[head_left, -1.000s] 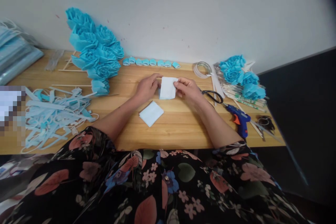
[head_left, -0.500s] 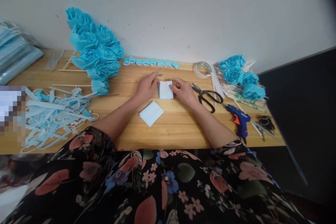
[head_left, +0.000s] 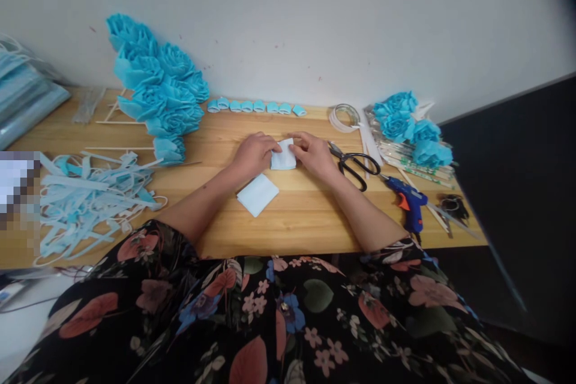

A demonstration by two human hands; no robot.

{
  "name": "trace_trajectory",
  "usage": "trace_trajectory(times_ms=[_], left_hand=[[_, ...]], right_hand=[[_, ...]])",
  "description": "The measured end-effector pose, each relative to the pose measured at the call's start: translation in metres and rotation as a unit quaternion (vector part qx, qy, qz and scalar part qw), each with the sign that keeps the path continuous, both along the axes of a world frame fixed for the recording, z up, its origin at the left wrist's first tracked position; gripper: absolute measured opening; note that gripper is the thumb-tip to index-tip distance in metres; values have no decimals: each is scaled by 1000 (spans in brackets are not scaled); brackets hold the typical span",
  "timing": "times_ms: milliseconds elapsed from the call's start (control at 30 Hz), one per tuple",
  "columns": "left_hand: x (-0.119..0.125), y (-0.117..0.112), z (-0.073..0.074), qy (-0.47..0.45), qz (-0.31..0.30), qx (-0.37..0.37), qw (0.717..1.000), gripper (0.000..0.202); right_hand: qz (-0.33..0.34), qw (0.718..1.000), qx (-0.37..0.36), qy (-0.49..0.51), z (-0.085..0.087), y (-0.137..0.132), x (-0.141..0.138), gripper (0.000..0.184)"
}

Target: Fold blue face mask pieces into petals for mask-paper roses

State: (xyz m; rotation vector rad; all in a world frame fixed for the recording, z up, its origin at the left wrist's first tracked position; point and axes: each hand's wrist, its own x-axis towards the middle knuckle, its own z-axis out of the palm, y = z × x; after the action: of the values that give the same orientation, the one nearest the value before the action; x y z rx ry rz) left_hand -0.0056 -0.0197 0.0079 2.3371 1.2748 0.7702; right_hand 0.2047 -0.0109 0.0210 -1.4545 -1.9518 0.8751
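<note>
Both of my hands meet at the middle of a wooden table (head_left: 306, 222) over a small pale blue folded piece (head_left: 284, 157). My left hand (head_left: 253, 153) curls its fingers onto the piece's left edge. My right hand (head_left: 314, 153) pinches its right and top edge. The piece lies low on the tabletop, folded small. A second pale blue square (head_left: 257, 194) lies flat just in front of my left wrist, untouched.
Black scissors (head_left: 353, 165) and a blue glue gun (head_left: 410, 204) lie to the right. Blue fabric roses (head_left: 157, 93) lean against the wall at left, more roses (head_left: 411, 129) at right. A row of small blue rolls (head_left: 256, 107) lines the back. Cut strips (head_left: 90, 192) pile at left.
The pale blue piece was held up and wider a second ago. It has since been folded smaller and pressed down on the table, with both hands closing in on it.
</note>
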Motion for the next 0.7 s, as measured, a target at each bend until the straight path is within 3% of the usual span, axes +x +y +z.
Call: trace_trajectory(times_ms=[300,467,633,700], left_hand=[[5,0,-5,84,-17,26,996,42],[4,-1,-5,87,-21,32,995,42],[4,-2,-2,95,-24,22,995,39],[4,-2,-1,102,-26,25,994,37]], right_hand=[[0,987,87,-132,10,-3,4,35],[87,971,89,-202,20,-7,6,15],[61,956,125,-257,32,-15,4,17],[94,961,121,-232,38,-23,-1,23]])
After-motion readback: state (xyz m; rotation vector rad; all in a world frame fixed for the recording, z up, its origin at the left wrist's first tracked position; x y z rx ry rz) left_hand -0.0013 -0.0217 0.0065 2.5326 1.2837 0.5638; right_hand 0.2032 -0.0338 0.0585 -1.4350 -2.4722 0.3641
